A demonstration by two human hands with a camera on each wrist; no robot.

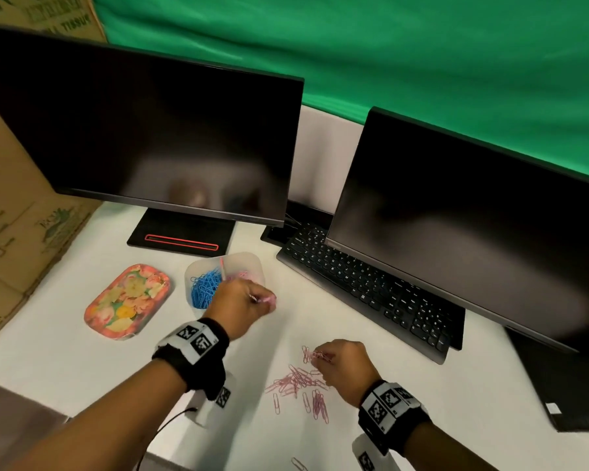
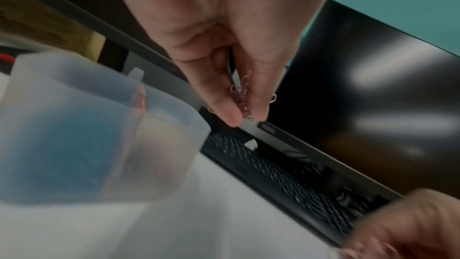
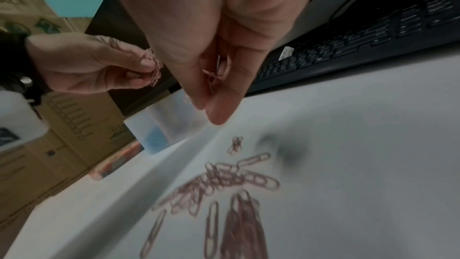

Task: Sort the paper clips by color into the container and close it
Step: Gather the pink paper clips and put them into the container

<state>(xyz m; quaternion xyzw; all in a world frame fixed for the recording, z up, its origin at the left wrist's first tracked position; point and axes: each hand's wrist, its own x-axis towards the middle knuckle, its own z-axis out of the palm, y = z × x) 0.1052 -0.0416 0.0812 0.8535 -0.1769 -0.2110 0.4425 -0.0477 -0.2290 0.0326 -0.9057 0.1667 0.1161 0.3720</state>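
Note:
A translucent container [image 1: 249, 263] with a divider holds blue paper clips [image 1: 203, 287] in its left half and pink ones in its right half. My left hand [image 1: 249, 300] hovers at the container's near right edge and pinches a bunch of pink clips [image 2: 240, 99]. My right hand [image 1: 344, 365] is above the loose pile of pink clips [image 1: 298, 382] on the white desk and pinches a few pink clips [image 3: 211, 78] between thumb and fingers. The container [image 2: 99, 129] appears blurred in the left wrist view.
A floral lid [image 1: 126, 300] lies left of the container. Two dark monitors [image 1: 143, 130] stand behind, with a black keyboard [image 1: 371, 294] to the right. Cardboard boxes [image 1: 11, 205] line the left side. A stray pink clip [image 1: 298, 464] lies near the front edge.

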